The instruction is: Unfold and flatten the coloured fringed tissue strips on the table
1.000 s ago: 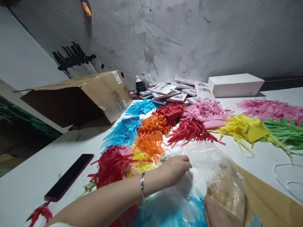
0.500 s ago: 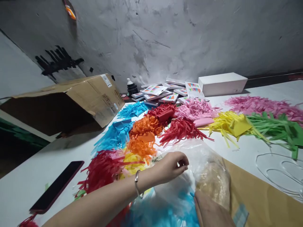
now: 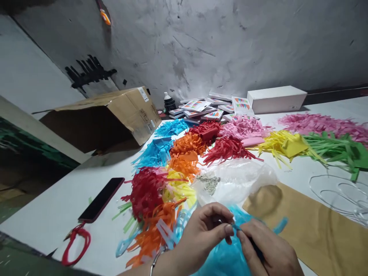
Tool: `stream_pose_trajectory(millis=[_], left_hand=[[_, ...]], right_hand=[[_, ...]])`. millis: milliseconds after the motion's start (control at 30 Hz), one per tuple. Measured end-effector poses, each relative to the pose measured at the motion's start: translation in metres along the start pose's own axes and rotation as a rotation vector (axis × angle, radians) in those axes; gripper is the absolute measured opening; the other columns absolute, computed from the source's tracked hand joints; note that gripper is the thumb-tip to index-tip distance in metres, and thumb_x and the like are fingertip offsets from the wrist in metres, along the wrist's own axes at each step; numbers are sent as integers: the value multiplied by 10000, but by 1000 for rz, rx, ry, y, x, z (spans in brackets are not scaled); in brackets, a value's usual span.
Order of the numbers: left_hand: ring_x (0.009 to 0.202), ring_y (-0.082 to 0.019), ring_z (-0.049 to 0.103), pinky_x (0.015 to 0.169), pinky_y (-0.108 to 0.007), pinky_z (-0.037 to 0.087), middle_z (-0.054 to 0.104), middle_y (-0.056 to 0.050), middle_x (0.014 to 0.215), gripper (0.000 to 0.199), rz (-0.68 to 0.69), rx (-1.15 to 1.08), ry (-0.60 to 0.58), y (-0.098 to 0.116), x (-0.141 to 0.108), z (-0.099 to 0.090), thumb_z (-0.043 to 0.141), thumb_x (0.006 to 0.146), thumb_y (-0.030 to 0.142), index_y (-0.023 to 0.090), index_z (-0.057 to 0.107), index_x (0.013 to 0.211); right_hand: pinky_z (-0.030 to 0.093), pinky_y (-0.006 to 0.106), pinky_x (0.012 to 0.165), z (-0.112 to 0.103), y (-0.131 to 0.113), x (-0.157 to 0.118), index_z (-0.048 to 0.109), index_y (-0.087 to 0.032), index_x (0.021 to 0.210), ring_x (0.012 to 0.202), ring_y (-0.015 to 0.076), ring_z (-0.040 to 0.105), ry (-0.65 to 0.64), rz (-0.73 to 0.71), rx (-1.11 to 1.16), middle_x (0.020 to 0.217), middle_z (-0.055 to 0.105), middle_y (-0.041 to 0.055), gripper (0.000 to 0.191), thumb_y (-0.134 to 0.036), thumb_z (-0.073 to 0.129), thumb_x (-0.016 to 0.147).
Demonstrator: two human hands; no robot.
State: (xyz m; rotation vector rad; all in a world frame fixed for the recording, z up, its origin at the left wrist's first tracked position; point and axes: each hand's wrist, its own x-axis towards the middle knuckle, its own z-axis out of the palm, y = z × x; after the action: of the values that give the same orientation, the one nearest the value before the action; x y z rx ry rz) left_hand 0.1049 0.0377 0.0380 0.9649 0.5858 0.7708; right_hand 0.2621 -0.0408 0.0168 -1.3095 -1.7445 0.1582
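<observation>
Near the bottom centre, my left hand (image 3: 205, 234), with a silver bracelet at the wrist, pinches one side of a narrow twisted blue piece (image 3: 236, 227). My right hand (image 3: 267, 247) grips the same piece from the other side, its fingers closed. Blue tissue fringe (image 3: 227, 257) hangs below and between both hands. Just beyond them lies a crumpled clear plastic bag (image 3: 244, 176) with small greenish bits (image 3: 209, 183) at its left end. Orange fringe (image 3: 158, 230) and dark red fringe (image 3: 146, 191) lie left of my left hand.
A phone (image 3: 102, 199) with a red strap lies at the left, before an open cardboard box (image 3: 129, 115). Flat printed packets (image 3: 207, 109) and a white box (image 3: 277, 99) stand at the back. Brown paper (image 3: 316, 226) and coiled white cord (image 3: 339, 195) lie right.
My left hand has come down and right to meet my right hand at the blue piece. The plastic bag now lies flatter, beyond the hands. The view has shifted, showing more at the left.
</observation>
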Motion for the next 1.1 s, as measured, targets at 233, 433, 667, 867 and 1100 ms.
stream_pose_trajectory(millis=[233, 433, 667, 867, 1100], left_hand=[[668, -89, 651, 621, -193, 565, 690, -10, 792, 232, 50, -36, 18, -10, -27, 4, 908, 738, 227, 148, 733, 867], [748, -107, 661, 697, -197, 561, 690, -18, 857, 167, 191, 147, 26, -12, -43, 0, 852, 799, 222, 169, 738, 909], [799, -114, 677, 754, -177, 542, 715, -22, 875, 167, 274, 390, -17, -15, -60, -7, 754, 790, 47, 172, 729, 898], [783, -124, 690, 747, -187, 546, 726, -30, 867, 221, 330, 457, -57, -15, -65, -6, 707, 778, 32, 180, 728, 941], [748, -136, 679, 711, -203, 546, 715, -43, 859, 241, 313, 503, -42, -10, -66, -5, 674, 736, 5, 167, 731, 905]], right_hand=[[478, 141, 625, -9, -17, -12, 566, -231, 847, 636, 74, 618, -78, 90, 91, 722, 595, -44, 205, -217, 468, 1028], [440, 147, 564, -9, -30, -20, 544, -233, 815, 611, 73, 600, -87, 34, 20, 696, 569, -49, 216, -210, 472, 1018], [403, 143, 518, -22, -40, -17, 475, -224, 719, 556, 58, 571, -296, 76, -9, 645, 555, -62, 264, -190, 457, 980], [378, 148, 481, -20, -47, -16, 441, -220, 679, 514, 63, 538, -298, 74, -5, 599, 531, -64, 261, -156, 455, 932], [460, 135, 559, -16, -45, -24, 546, -226, 800, 614, 76, 617, -271, 84, 73, 703, 600, -42, 213, -200, 456, 991]])
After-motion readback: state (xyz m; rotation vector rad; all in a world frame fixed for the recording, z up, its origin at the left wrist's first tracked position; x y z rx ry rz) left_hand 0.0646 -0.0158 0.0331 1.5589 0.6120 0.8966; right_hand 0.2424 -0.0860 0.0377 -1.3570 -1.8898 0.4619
